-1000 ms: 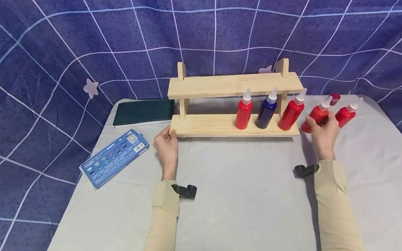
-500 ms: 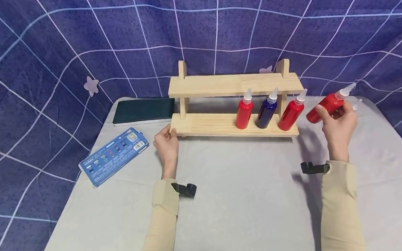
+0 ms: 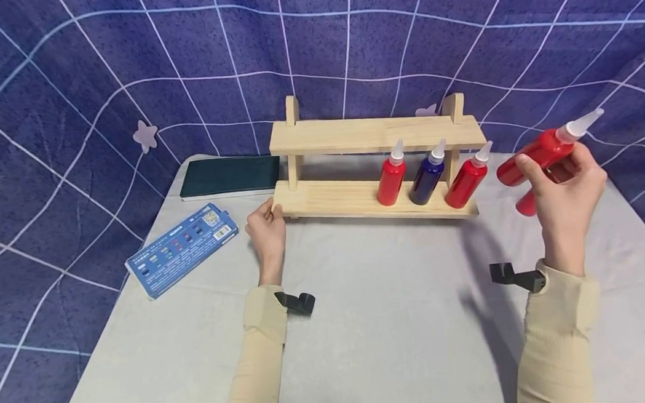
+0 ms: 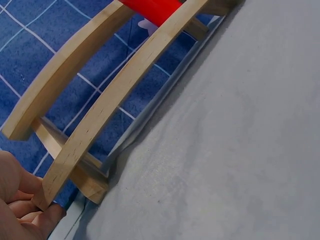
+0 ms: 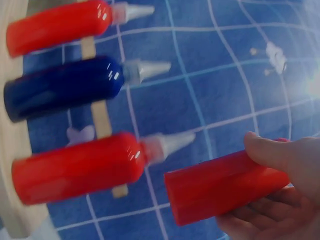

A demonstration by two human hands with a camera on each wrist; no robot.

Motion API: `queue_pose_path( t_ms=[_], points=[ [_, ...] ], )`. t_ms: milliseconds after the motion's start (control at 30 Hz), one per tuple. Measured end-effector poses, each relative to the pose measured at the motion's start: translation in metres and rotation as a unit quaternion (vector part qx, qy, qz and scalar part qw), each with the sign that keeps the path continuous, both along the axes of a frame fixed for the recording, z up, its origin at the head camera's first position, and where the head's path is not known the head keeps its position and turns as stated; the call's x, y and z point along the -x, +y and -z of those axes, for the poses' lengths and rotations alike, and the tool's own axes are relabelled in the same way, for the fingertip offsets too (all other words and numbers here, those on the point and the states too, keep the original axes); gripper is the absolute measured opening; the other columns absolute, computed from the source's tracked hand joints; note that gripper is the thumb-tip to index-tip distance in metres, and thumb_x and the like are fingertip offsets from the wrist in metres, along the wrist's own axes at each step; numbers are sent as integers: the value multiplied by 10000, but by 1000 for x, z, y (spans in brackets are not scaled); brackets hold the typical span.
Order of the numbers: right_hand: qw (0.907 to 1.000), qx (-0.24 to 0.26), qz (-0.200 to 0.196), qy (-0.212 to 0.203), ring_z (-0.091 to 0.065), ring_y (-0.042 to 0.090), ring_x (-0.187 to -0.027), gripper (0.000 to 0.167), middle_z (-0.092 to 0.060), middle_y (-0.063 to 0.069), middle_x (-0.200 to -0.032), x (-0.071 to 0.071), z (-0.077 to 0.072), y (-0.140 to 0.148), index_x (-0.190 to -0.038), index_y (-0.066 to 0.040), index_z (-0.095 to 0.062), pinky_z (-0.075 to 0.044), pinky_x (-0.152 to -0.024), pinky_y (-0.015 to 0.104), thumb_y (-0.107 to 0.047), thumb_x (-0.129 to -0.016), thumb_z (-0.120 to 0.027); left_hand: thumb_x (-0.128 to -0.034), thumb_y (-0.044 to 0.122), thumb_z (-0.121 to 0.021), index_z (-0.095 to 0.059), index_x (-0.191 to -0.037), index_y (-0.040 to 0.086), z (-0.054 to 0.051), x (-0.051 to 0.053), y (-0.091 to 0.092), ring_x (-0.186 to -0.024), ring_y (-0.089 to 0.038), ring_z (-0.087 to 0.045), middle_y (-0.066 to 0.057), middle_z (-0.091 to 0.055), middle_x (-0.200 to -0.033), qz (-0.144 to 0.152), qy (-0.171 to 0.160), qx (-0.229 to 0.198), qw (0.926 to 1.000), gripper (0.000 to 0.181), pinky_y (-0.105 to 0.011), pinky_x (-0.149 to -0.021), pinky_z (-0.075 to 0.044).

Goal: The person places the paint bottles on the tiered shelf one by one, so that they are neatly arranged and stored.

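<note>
My left hand (image 3: 267, 232) pinches the left end of a two-tier wooden rack (image 3: 333, 198) at its lower board; the left wrist view shows thumb and fingers around that board end (image 4: 52, 185). My right hand (image 3: 571, 192) grips a red squeeze bottle (image 3: 538, 154) with a white pointed nozzle. It is held tilted in the air, right of the rack. On the lower shelf stand a red bottle (image 3: 391, 182), a dark blue bottle (image 3: 428, 179) and another red bottle (image 3: 465, 183). Behind my right hand, one more red bottle (image 3: 526, 204) is mostly hidden.
A dark green flat book (image 3: 229, 177) lies left of the rack. Nearer me is a blue printed box (image 3: 181, 250). A blue gridded curtain (image 3: 313, 42) hangs behind the table with its pale cloth (image 3: 384, 308).
My right hand has lifted the red bottle off the table and carried it up and to the right, tilting it further. The left hand stays on the rack's end.
</note>
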State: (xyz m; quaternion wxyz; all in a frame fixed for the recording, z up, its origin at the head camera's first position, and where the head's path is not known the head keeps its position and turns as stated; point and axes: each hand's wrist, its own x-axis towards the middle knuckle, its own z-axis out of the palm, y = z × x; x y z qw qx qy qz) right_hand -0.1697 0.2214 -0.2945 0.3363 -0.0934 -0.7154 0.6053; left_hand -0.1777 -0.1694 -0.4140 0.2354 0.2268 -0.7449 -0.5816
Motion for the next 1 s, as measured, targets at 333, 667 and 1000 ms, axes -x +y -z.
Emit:
queue_pose_path(
  t_ms=[333, 667, 1000],
  points=[
    [9963, -153, -828, 161, -686, 67, -830, 405, -698, -11, -934, -15, -13, -33, -1133, -84, -704, -553, -784, 118, 27, -754, -793, -946, 49, -614, -643, -1241, -27, -1, 0, -3, -1118, -244, -644, -209, -650, -1218, 9, -53, -141, 9999, 305, -273, -903, -558],
    [9850, -679, -1578, 187, -686, 49, -847, 367, -699, -79, -935, -19, -4, -69, -1132, -66, -687, -554, -794, 124, 38, -789, -765, -948, 52, -611, -644, -1244, -21, -1, -2, -2, -1114, -245, -648, -201, -653, -1220, 29, -66, -138, 9999, 306, -266, -895, -562],
    [9656, -993, -2393, 239, -677, 51, -889, 366, -681, -128, -935, -23, 8, -104, -1147, 27, -643, -558, -796, 138, 57, -799, -754, -946, 55, -616, -654, -1233, -13, 1, -1, 1, -1085, -233, -664, -192, -667, -1198, -22, -53, -116, 9999, 297, -261, -868, -574]
  ],
)
